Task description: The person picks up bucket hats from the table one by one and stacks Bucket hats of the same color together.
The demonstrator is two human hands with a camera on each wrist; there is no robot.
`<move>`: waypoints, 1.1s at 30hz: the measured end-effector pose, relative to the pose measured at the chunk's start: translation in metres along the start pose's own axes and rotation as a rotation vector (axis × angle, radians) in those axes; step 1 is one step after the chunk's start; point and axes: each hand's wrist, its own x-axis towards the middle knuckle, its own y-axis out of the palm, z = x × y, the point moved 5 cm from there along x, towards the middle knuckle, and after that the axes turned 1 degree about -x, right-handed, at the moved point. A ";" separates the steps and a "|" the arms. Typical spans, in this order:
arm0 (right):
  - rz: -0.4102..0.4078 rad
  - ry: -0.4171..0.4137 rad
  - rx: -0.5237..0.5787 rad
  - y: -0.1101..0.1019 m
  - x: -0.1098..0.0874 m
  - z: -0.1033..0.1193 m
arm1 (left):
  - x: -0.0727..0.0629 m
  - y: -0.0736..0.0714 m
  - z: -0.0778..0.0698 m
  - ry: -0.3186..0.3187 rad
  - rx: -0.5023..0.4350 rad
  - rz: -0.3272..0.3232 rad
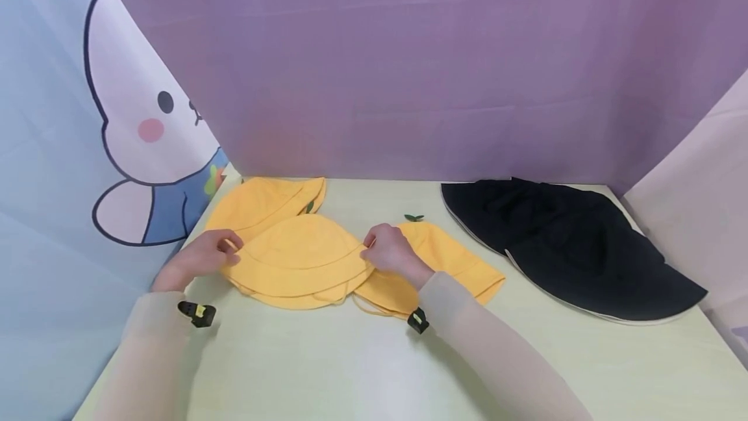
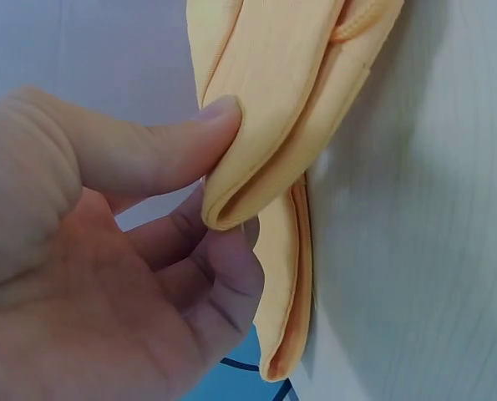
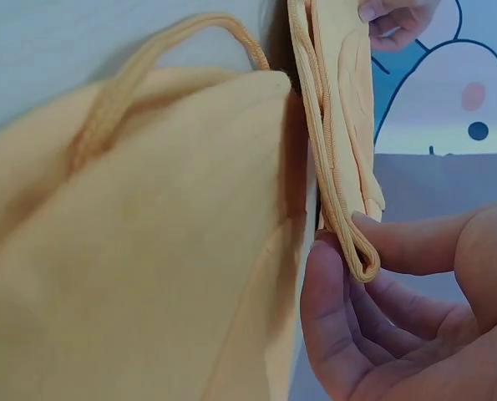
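A yellow bucket hat (image 1: 300, 249), folded flat, lies in the middle of three such hats. My left hand (image 1: 201, 257) pinches the left end of its brim between thumb and fingers; the left wrist view shows the thumb (image 2: 169, 154) on the folded edge. At the opposite end my right hand (image 1: 393, 251) pinches the brim's right corner, and its fingers (image 3: 336, 309) curl beneath the fold in the right wrist view. Behind to the left, partly covered, sits another yellow hat (image 1: 257, 200). A third yellow hat (image 1: 452, 255) with a green sprout lies under my right wrist.
Two overlapping black hats (image 1: 561, 245) with pale edging lie on the right of the light table (image 1: 327, 369). A purple curtain (image 1: 421, 70) hangs along the table's back edge, and a blue one (image 1: 47, 180) with a cartoon rabbit at the left. Yellow cords trail from the hats.
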 end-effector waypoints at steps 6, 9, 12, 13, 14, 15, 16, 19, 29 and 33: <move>0.004 -0.020 0.015 -0.008 -0.005 -0.001 | 0.000 0.000 -0.007 0.007 0.007 -0.002; 0.003 -0.035 0.041 -0.014 -0.008 -0.002 | -0.001 -0.002 -0.014 0.027 0.027 -0.012; -0.006 -0.055 0.061 -0.023 -0.010 -0.003 | -0.001 -0.004 -0.024 0.067 0.047 -0.029; -0.010 -0.059 0.067 -0.025 -0.011 -0.005 | 0.000 -0.004 -0.027 0.080 0.056 -0.035; -0.012 -0.062 0.078 -0.028 -0.011 -0.006 | 0.000 -0.005 -0.030 0.093 0.064 -0.042; -0.016 -0.066 0.087 -0.031 -0.012 -0.007 | 0.001 -0.005 -0.034 0.104 0.067 -0.050; -0.022 -0.067 0.096 -0.033 -0.013 -0.010 | 0.002 -0.004 -0.037 0.112 0.071 -0.054; -0.033 -0.054 0.124 -0.040 -0.015 -0.018 | 0.006 0.000 -0.046 0.134 0.075 -0.058; -0.048 -0.039 0.178 -0.060 -0.023 -0.043 | 0.016 0.015 -0.066 0.186 0.079 -0.048; -0.067 -0.044 0.187 -0.070 -0.025 -0.049 | 0.020 0.020 -0.075 0.181 0.097 -0.044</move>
